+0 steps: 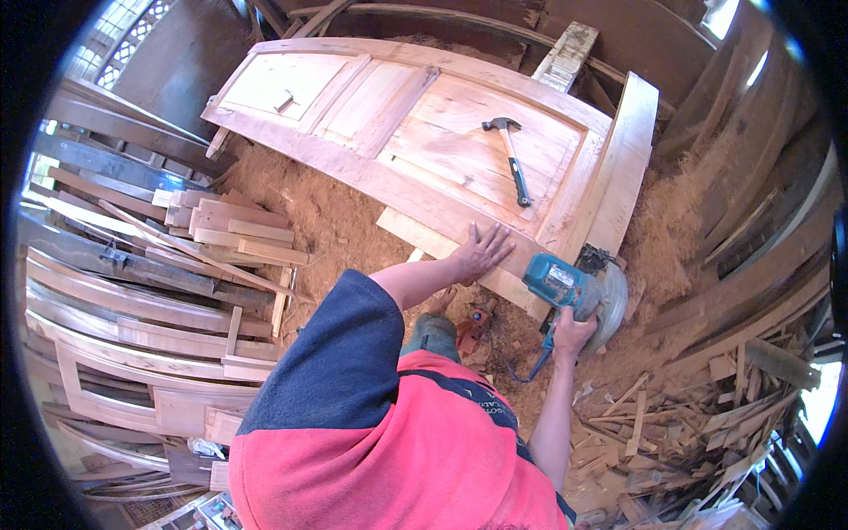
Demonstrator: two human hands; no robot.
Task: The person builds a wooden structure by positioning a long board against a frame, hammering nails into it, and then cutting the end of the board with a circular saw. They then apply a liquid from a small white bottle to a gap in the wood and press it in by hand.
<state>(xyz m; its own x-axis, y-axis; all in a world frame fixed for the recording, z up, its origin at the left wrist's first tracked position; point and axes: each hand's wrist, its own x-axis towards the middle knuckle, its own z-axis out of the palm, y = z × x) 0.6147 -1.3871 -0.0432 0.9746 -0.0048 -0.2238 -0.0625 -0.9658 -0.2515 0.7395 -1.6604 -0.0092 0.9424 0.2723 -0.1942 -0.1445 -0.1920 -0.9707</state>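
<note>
A panelled wooden door [424,181] lies flat in front of me. My left hand [481,253] rests on its near edge rail, palm down with the fingers spread. Gripped by its handle in my right hand [574,334] is a teal circular saw [565,281], sitting at the door's near right corner. The saw's grey round guard faces right, and its blade is hidden. A claw hammer [510,159] with a dark grip lies on the large panel, beyond my left hand. Farther left, a small wood piece [284,102] lies on another panel.
Stacked boards [150,309] fill the left side, with short offcuts [238,221] nearer the door. Sawdust [327,208] covers the floor. Scrap wood [654,424] is heaped at the lower right. A red-orange tool [474,329] and the saw's cord [534,367] are near my feet.
</note>
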